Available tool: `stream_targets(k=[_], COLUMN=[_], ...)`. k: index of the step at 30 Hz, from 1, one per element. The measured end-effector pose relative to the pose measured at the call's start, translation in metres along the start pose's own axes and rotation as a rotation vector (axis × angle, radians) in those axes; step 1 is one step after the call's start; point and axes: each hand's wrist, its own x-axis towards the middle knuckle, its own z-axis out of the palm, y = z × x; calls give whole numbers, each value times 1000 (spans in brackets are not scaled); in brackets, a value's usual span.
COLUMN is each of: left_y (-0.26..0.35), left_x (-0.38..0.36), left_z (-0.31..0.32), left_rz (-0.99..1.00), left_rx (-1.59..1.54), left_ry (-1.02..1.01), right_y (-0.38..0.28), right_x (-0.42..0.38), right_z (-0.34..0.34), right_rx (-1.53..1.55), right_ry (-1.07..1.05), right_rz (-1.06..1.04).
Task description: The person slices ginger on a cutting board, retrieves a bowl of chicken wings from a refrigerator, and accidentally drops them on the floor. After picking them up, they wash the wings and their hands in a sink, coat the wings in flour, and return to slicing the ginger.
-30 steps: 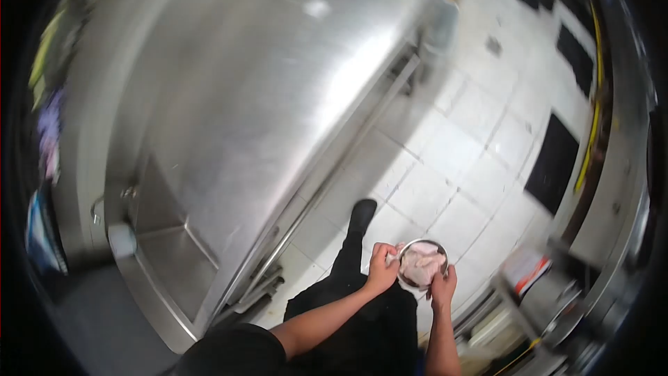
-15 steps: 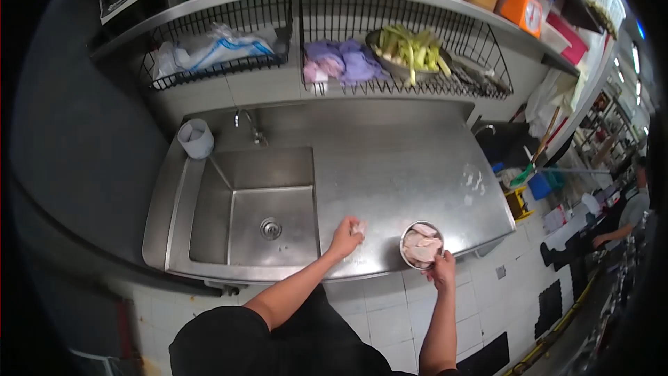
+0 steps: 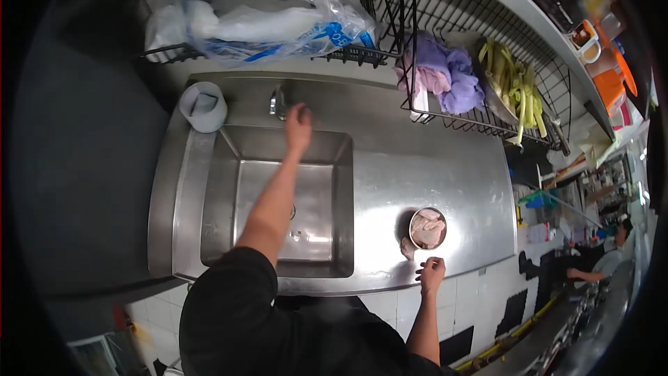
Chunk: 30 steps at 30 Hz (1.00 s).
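Note:
My left hand [image 3: 298, 131] reaches over the sink to the base of the metal tap [image 3: 277, 102], its fingers closed where the tap handle sits; the hand hides the handle. The tap's spout shows just left of my fingers. At the counter's front edge, my right hand [image 3: 431, 275] is held with fingers apart and nothing in it. Just beyond it stands a round metal bowl [image 3: 444, 234] filled with pale raw meat pieces [image 3: 426, 228], which look like chicken. One more meat piece [image 3: 408, 248] lies on the counter against the bowl's left side.
The steel sink [image 3: 327, 237] is set into the steel counter [image 3: 390, 181]. A white round container [image 3: 203, 108] stands at its back left corner. Above hang wire baskets with a plastic bag [image 3: 278, 28], purple cloths [image 3: 456, 80] and green stalks [image 3: 515, 83]. Another person [image 3: 605, 257] is far right.
My left hand has set its meat piece beside the bowl and moved left to the tap. My right hand has let go of the bowl. The view has shifted and turned.

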Motion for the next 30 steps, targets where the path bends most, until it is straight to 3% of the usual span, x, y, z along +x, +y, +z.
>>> stream_targets(k=[1, 2, 4, 5, 6, 7, 9, 11, 12, 13, 14, 15, 16, 17, 18, 19, 21, 24, 25, 26, 28, 29, 30], left_y=[-31, -66, -132, -143, -196, -205, -237, -208, -184, -173, -163, -160, -166, -206, -237, -227, -175, 16, -59, -44, -1, -19, -116], left_x=[17, 26, 3, -13, -56, -94, -124, -126, -107, -96, -81, -63, -45, -33, -28, -19, 8, 18, 33, 41, 44, 49, 61], left_z=[-8, -14, -25, -35, -42, -68, -90, -88, -90, -92, -86, -90, -100, -108, -116, -121, -125, -143, -147, -142, -131, -121, -109], left_rz=[-182, -354, -160, -687, -876, -595, -176, -1145, -1060, -916, -816, -950, -1089, -1096, -1099, -1092, -1213, -1036, -931, -919, -1255, -1339, -1276], left_rx=[33, 60, 224, 253, 193, 408, 357, -362, -409, -681, -653, -812, -956, -1096, -1234, -1221, -1057, -1122, -1734, -1729, -1034, -1102, -1054], left_ry=[-314, -630, -873, -1040, -1056, -1224, -1359, -702, -686, -728, -733, -651, -548, -641, -722, -752, -448, -439, -790, -807, -372, -448, -519], right_y=[-5, 20, 6, -11, -29, -44, -40, -69, -85, -86, -88, -101, -125, -145, -171, -205, -266, -285, -301, -315, -338, -334, -321], right_x=[-11, -1, -18, -29, -43, -53, -55, -69, -74, -72, -65, -66, -66, -64, -73, -84, -93, -94, -77, -79, -85, -84, -84], right_z=[9, 15, 43, 58, 77, 93, 138, 177, 197, 222, 253, 283, 313, 353, 383, 408, 457, 546, 537, 519, 476, 474, 473], right_rx=[-91, -257, -339, -396, -382, -347, -286, -353, -327, -306, -320, -240, -169, -79, 230, 587, 914, 1153, 783, 797, -48, -48, -62], right_ry=[34, 49, 43, 14, -22, -151, -302, -402, -484, -536, -598, -559, -619, -610, -667, -776, -859, -887, -1046, -1048, -616, -608, -616], right_rz=[-49, -251, -497, -532, -565, -477, -507, -507, -470, -484, -548, -655, -607, -632, -441, -284, 233, 297, 173, 161, -571, -569, -721])
